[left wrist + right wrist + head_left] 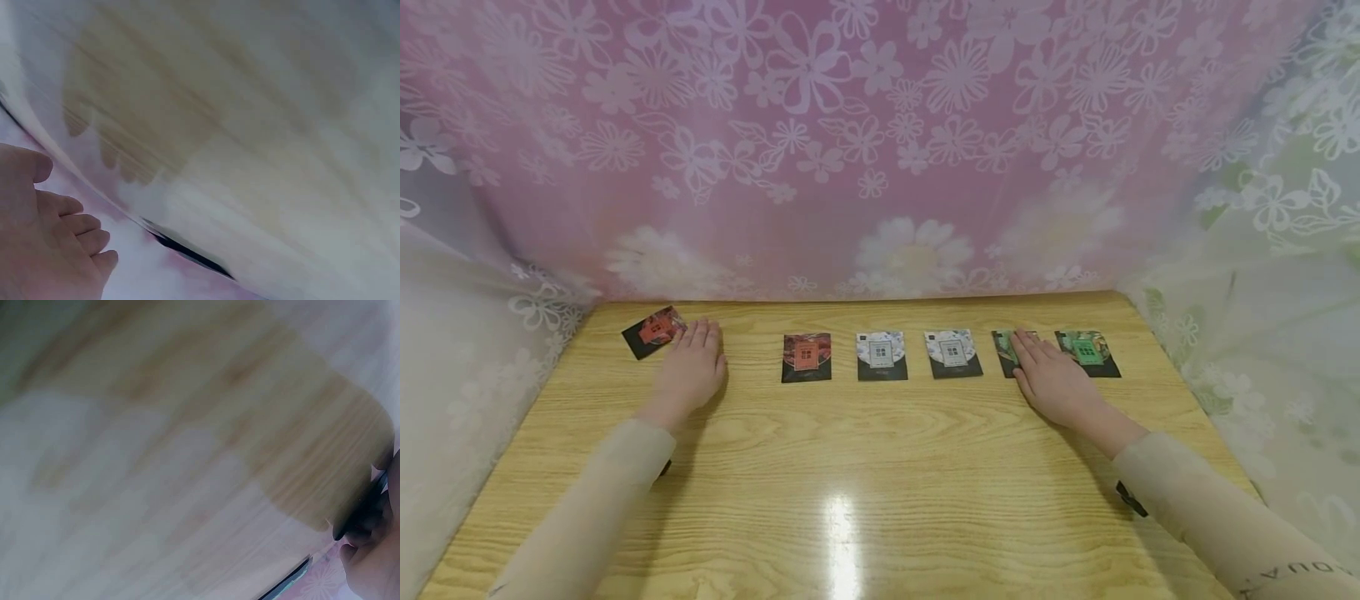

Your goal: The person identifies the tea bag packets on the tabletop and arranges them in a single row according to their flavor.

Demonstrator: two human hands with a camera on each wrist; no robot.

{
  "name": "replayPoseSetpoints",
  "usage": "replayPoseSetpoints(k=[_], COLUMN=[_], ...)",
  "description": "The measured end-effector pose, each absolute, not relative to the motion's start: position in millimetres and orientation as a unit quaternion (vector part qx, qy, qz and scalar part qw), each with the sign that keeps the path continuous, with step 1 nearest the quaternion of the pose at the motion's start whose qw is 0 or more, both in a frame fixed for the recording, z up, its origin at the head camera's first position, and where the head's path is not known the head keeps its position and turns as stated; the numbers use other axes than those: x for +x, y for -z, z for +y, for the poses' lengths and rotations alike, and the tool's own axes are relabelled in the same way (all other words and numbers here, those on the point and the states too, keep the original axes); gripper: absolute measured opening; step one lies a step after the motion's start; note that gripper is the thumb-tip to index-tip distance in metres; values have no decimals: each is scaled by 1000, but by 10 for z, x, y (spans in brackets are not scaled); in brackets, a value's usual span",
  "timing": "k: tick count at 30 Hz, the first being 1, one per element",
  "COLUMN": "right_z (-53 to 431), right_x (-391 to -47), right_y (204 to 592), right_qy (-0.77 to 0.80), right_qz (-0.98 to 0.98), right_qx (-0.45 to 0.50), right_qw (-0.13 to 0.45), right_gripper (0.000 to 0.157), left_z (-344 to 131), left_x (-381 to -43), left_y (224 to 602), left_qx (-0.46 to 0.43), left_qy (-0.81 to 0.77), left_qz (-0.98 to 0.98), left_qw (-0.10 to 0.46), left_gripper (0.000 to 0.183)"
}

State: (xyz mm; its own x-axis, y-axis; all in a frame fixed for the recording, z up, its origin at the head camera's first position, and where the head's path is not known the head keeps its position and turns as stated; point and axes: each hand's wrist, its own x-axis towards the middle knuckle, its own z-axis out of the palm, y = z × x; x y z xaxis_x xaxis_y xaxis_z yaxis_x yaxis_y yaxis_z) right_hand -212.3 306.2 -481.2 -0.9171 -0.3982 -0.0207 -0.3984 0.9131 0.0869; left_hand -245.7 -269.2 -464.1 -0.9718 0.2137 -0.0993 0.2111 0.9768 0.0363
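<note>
Six small flat packets lie in a row; several have black lower parts. At the far left, a tilted red packet (655, 332) lies beside the fingertips of my left hand (692, 371). Those fingers reach forward, fairly straight; whether they touch the packet's right corner I cannot tell. My right hand (1056, 382) rests with extended fingers over a green packet (1004, 354), hiding much of it. Another green packet (1090, 354) lies just right of that hand. In the right wrist view, a dark packet edge (359, 519) shows at the fingers.
Between the hands lie a red packet (807, 358) and two white packets, one left (882, 356) and one right (953, 354). The wooden table (865, 450) meets a pink flowered curtain (865, 167) at its back edge; pale fabric hangs along both sides.
</note>
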Motion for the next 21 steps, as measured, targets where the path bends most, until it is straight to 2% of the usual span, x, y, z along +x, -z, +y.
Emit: replayPoseSetpoints(k=[9,21], right_z=[3060,3034], right_x=[-2108,-2095], right_y=[4795,4754], right_qy=[-50,-43], right_qz=[978,979], right_qx=[-202,-199], right_qw=[3,10], right_gripper=[63,63], left_z=[-3270,-3724], left_x=[-2518,-2597], left_y=[4622,4639], left_qx=[73,58], left_qy=[-15,-29], left_qz=[995,994], left_qw=[62,88], left_gripper=[67,66])
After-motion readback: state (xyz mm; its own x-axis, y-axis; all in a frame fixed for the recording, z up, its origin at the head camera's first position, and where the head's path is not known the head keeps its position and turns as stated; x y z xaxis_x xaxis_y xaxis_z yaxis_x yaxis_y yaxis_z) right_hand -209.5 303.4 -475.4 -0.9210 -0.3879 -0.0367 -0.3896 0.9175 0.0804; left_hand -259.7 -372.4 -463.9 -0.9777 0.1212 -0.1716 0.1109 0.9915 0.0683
